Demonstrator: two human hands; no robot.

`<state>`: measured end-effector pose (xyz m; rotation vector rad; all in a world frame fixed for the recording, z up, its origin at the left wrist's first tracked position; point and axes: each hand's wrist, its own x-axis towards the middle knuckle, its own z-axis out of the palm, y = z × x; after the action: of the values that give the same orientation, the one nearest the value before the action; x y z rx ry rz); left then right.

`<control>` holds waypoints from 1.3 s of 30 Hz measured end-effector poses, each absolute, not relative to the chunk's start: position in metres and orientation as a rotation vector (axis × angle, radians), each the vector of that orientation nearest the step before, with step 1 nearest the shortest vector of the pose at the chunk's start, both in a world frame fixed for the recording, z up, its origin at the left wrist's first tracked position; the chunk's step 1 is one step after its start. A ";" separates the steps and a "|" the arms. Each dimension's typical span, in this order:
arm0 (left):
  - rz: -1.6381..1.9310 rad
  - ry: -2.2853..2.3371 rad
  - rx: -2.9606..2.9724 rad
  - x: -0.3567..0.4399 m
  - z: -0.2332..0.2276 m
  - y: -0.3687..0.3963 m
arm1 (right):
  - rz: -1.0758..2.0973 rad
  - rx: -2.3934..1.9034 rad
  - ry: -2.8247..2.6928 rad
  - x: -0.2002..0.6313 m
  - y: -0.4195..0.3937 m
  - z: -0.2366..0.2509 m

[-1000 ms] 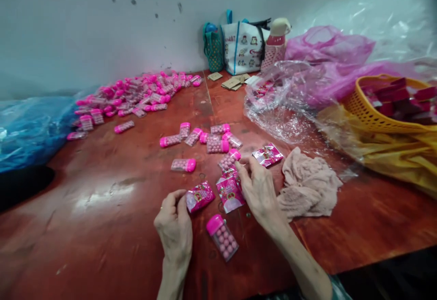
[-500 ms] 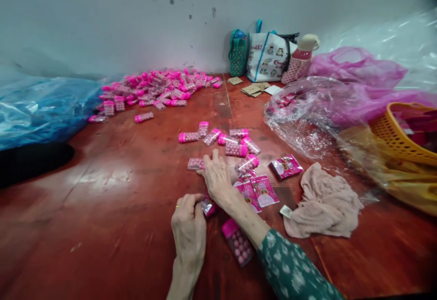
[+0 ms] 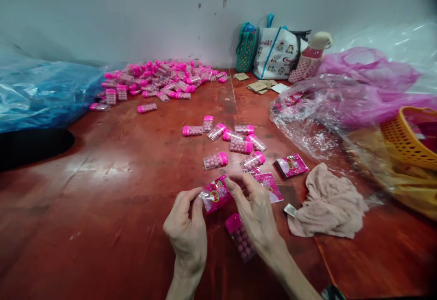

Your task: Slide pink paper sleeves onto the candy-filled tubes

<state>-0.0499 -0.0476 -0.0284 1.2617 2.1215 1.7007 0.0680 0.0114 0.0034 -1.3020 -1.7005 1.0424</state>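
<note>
My left hand (image 3: 186, 229) and my right hand (image 3: 254, 211) both pinch a small pink foil packet (image 3: 215, 194) held just above the red table (image 3: 112, 209). A clear candy tube with a pink cap (image 3: 241, 237) lies under my right wrist. Another pink packet (image 3: 272, 186) lies right of my fingers, and a further one (image 3: 292, 165) beyond it. A loose cluster of pink-capped tubes (image 3: 232, 138) lies just ahead, one tube (image 3: 215, 160) nearest the held packet.
A big heap of tubes (image 3: 160, 79) sits at the back left by blue plastic (image 3: 37, 95). A beige cloth (image 3: 329, 206), clear and pink plastic bags (image 3: 327, 104), an orange basket (image 3: 409, 138) and tote bags (image 3: 273, 52) fill the right and back.
My right hand has drawn back from the loose tubes to the packet, which both hands now hold. The packet is lifted and turned toward me. The view has shifted slightly.
</note>
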 end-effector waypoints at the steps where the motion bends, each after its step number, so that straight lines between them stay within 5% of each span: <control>1: 1.715 2.116 1.310 -0.049 -0.028 -0.048 | 1.077 -1.310 -1.619 0.067 0.006 0.003; 11: 1.647 2.101 1.503 -0.047 -0.021 -0.048 | 1.298 -1.257 -1.321 0.065 0.005 -0.005; 16: 1.742 2.246 1.095 -0.062 -0.021 -0.049 | 1.309 -1.253 -1.319 0.086 0.019 -0.001; 20: 1.724 1.828 0.763 -0.068 -0.012 -0.044 | 1.502 -1.210 -1.415 0.101 0.029 0.003; 24: 1.249 1.387 0.863 -0.058 -0.001 -0.038 | 1.624 -1.118 -1.577 0.095 0.029 0.001; 32: 1.605 1.325 0.401 -0.043 -0.009 -0.035 | 0.762 -1.177 -1.683 0.074 -0.012 -0.004; 39: 1.708 1.267 0.217 -0.040 -0.005 -0.033 | 0.552 -1.043 -1.813 0.055 -0.035 -0.017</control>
<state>-0.0403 -0.0326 -0.0051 0.2166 1.2669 1.7079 0.0549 -0.0354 -0.0166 -1.0434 -1.8127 0.5517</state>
